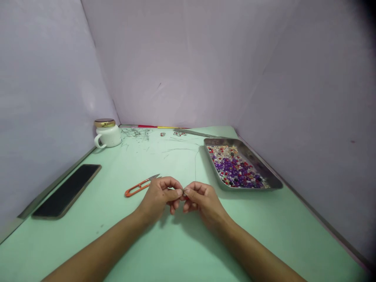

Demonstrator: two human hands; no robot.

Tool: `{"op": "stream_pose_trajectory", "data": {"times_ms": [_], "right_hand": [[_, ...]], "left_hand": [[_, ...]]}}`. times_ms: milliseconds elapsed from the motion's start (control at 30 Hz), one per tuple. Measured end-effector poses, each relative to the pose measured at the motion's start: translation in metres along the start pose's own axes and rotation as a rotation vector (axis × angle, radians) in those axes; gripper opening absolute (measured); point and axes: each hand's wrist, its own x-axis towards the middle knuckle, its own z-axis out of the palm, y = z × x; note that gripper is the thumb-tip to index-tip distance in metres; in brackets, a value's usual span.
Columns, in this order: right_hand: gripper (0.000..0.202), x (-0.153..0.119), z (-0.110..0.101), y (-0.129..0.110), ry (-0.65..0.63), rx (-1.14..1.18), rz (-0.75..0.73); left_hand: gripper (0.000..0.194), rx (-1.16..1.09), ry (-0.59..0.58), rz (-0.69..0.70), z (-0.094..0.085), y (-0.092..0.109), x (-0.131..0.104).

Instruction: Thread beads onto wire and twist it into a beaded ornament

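My left hand (164, 195) and my right hand (201, 199) meet fingertip to fingertip above the table's middle. Both are closed in a pinch around small beads (185, 194), of which a dark and a red bit show; the fingers cover most of them. A thin dark thread or wire (195, 166) stands up from near my right hand and bends over the table. Just left of my left hand lie orange thread snips (139, 187), blades pointing away to the right.
A metal tray (217, 178) of purple, red, white and gold beads sits right. At left lie a dark phone (67, 191) and a white lidded mug (110, 136). Wire scraps (138, 134), small beaded pieces (179, 133) and a bundle of long wires (199, 134) lie at the back.
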Motion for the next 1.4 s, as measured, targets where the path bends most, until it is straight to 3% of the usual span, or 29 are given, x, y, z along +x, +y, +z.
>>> {"op": "stream_pose_trajectory", "data": {"times_ms": [400, 667, 933, 1267, 1400], "right_hand": [[0.022, -0.002, -0.003, 0.001, -0.199, 0.115, 0.018], [0.026, -0.002, -0.003, 0.006, -0.176, 0.056, -0.039], [0.026, -0.005, 0.0, 0.007, -0.072, -0.097, -0.143], [0.014, -0.007, 0.0, -0.002, 0.058, -0.459, -0.189], [0.016, -0.005, -0.001, -0.007, -0.016, -0.32, -0.155]], "left_hand": [[0.007, -0.119, -0.124, -0.045, -0.007, 0.003, -0.001], [0.005, -0.119, -0.166, -0.045, -0.006, 0.002, -0.003], [0.005, 0.004, -0.099, -0.012, -0.004, 0.002, -0.002], [0.008, 0.239, 0.013, 0.064, 0.005, 0.001, -0.006], [0.004, 0.149, 0.015, 0.003, -0.001, 0.003, -0.002]]}}
